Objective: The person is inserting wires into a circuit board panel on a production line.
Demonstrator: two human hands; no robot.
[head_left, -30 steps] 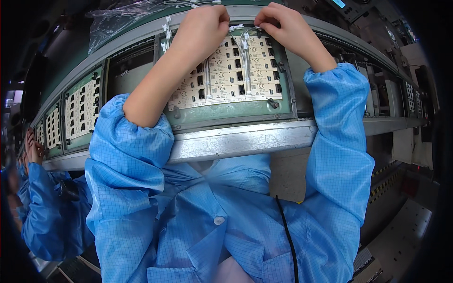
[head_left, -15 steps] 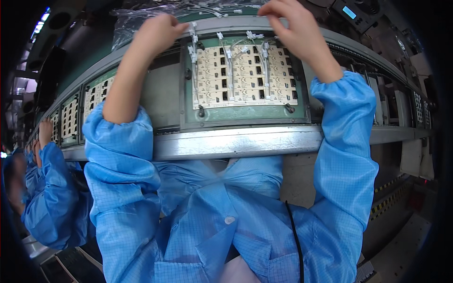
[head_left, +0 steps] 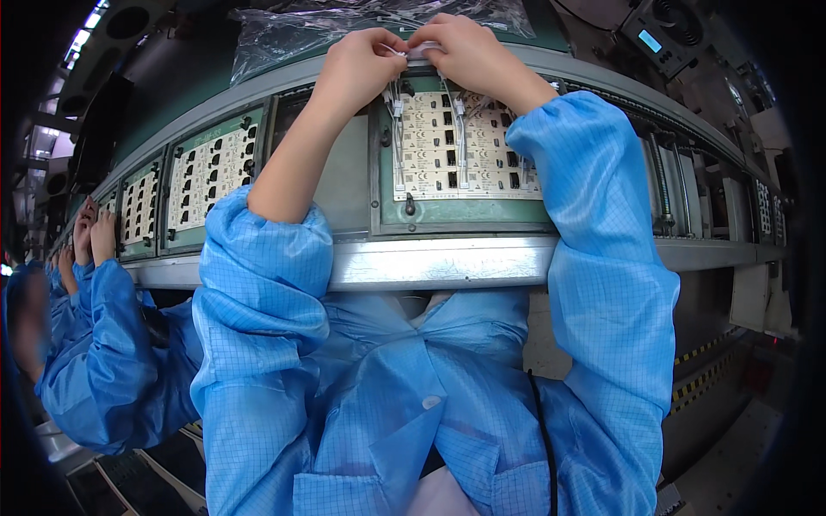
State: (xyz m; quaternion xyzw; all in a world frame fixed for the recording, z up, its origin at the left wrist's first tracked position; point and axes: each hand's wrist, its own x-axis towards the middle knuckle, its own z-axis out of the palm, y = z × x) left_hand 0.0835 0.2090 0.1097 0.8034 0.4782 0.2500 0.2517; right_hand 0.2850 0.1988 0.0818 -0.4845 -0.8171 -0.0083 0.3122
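Both hands meet above the far edge of a cream circuit board panel [head_left: 430,146] seated in a green fixture [head_left: 465,211]. My left hand [head_left: 366,64] pinches a thin white wire with a small white connector, near the panel's far left corner. Thumb and fingers of my right hand [head_left: 465,56] close on a white wire end right beside it, almost touching the left fingertips. Black components sit in columns on the panel. White wire leads [head_left: 462,142] lie along it, some running up toward my hands. My right forearm covers the panel's right part.
A metal rail [head_left: 439,262] runs along the near side of the line. More fixtures with boards [head_left: 211,168] stand to the left, where a co-worker's hands [head_left: 93,228] are. Clear plastic bags [head_left: 284,39] with wires lie beyond. A device with a lit screen [head_left: 650,40] stands far right.
My hands have come together over the panel's far edge, the right one moving left and the left one right. Both now pinch white wire ends. The panel sits further right in view.
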